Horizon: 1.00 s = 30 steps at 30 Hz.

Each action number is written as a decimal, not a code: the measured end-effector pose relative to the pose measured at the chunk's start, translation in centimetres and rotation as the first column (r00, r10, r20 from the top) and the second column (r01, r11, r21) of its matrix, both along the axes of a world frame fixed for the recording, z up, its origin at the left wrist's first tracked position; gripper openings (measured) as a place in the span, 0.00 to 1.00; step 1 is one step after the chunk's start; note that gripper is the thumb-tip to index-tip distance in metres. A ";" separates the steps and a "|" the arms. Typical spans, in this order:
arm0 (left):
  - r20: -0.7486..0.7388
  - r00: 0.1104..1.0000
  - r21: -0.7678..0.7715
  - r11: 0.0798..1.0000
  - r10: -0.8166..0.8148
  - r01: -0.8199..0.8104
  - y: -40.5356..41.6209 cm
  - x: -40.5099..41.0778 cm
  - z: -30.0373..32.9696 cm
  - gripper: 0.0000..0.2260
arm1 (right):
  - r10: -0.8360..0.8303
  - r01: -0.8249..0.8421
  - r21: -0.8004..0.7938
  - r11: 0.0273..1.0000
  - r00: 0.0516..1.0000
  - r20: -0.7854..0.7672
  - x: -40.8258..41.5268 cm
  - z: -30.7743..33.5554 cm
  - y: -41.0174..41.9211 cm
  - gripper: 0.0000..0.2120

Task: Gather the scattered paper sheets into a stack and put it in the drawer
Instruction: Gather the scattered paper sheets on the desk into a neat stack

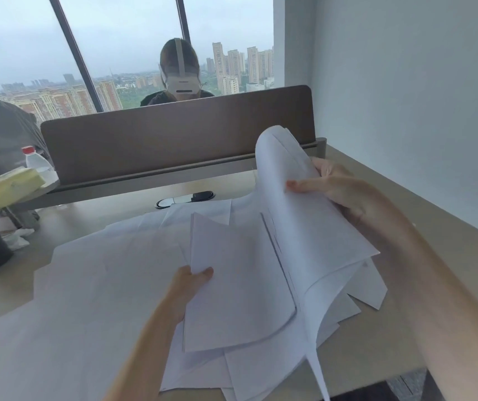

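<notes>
Now | left hand pinches paper sheets | right hand clamps curled bundle

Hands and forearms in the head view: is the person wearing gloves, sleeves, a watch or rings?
Nothing that shows. The left hand and right hand are bare, with no gloves, and no rings visible on the fingers. Both forearms are uncovered up to the frame edge, with no sleeve, watch or band in sight. The right forearm is blurred.
</notes>
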<state>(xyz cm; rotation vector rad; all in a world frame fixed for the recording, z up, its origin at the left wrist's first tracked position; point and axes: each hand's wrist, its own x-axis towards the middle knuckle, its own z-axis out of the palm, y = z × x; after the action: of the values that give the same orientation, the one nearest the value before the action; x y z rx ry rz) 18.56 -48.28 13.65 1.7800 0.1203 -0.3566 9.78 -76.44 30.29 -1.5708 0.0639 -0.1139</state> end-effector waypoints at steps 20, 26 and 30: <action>0.016 0.995 -0.343 0.935 0.102 -0.090 2.8 0.1 2.7 0.19 | -0.159 0.172 0.052 0.984 0.968 -0.197 1.9 -8.6 -0.8 0.16; 0.046 0.993 -0.342 0.936 0.107 -0.085 2.3 -0.3 3.2 0.09 | -0.086 0.097 0.036 0.995 0.967 -0.241 1.4 -11.1 -0.9 0.15; 0.028 0.993 -0.344 0.934 0.112 -0.095 1.9 -0.6 3.4 0.10 | -0.004 0.007 0.011 1.000 0.967 -0.255 0.9 -11.1 -0.8 0.15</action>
<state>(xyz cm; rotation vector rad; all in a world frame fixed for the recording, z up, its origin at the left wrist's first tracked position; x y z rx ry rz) 17.95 -46.34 17.03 1.4294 0.1106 -0.2420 10.66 -77.25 19.18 -1.5660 0.2710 0.0852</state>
